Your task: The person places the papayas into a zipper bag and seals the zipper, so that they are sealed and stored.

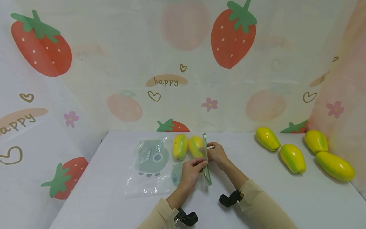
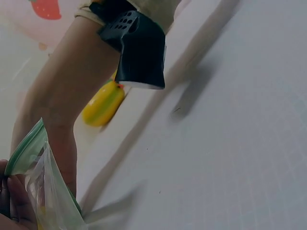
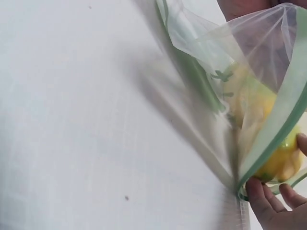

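Observation:
A clear zip bag (image 1: 155, 186) with a green zip edge and green cartoon prints lies flat on the table, its opening toward the right. Two yellow-green papaya-like fruits (image 1: 180, 147) show through it near its far side. My left hand (image 1: 190, 173) pinches the zip edge near its middle; in the left wrist view its fingers (image 2: 19, 196) hold the green strip. Further back, my right hand (image 1: 217, 154) holds the same edge beside the second fruit. The right wrist view shows the mouth spread apart, with right fingers (image 3: 259, 199) at one corner of the green strip (image 3: 283, 129).
Several more yellow-green fruits stand at the right: one near the back (image 1: 267, 139), one closer (image 1: 293, 158), and a pair by the right wall (image 1: 335, 166). A printed cloth wall (image 1: 128, 63) rises behind the white table (image 1: 94, 184). Black cameras (image 1: 230, 199) sit on both wrists.

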`<action>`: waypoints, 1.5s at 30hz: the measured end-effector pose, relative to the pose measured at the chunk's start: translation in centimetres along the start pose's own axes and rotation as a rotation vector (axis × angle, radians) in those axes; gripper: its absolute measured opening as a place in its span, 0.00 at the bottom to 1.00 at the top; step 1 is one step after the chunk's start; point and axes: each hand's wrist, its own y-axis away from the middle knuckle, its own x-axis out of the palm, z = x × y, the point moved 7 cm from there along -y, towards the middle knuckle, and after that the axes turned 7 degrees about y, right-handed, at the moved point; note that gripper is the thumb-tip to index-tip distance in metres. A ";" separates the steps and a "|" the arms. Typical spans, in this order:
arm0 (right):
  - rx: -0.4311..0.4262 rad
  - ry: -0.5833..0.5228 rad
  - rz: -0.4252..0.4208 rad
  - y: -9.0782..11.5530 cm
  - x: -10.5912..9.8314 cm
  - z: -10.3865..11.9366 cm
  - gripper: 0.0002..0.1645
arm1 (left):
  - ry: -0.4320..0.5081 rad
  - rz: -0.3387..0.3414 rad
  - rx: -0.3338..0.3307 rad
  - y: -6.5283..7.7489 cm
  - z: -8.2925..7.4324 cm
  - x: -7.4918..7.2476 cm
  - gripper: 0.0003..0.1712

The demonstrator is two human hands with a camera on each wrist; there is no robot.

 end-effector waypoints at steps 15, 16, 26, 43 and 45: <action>-0.131 0.020 0.105 -0.9 1.1 0.8 0.21 | 0.002 -0.009 -0.021 -0.5 0.3 -0.3 0.14; -0.134 0.026 0.122 -0.9 1.1 0.7 0.22 | 0.001 -0.008 -0.020 -0.5 0.3 -0.3 0.14; -0.120 0.069 0.179 -0.7 -0.4 0.3 0.23 | 0.005 -0.001 -0.010 0.1 -0.1 -0.3 0.15; -0.146 0.273 0.088 -0.6 -5.7 1.8 0.23 | 0.045 -0.082 -0.072 1.2 -0.5 -1.2 0.15; -0.160 0.314 0.078 -0.6 -6.4 2.1 0.23 | 0.053 -0.094 -0.083 1.2 -0.5 -1.3 0.14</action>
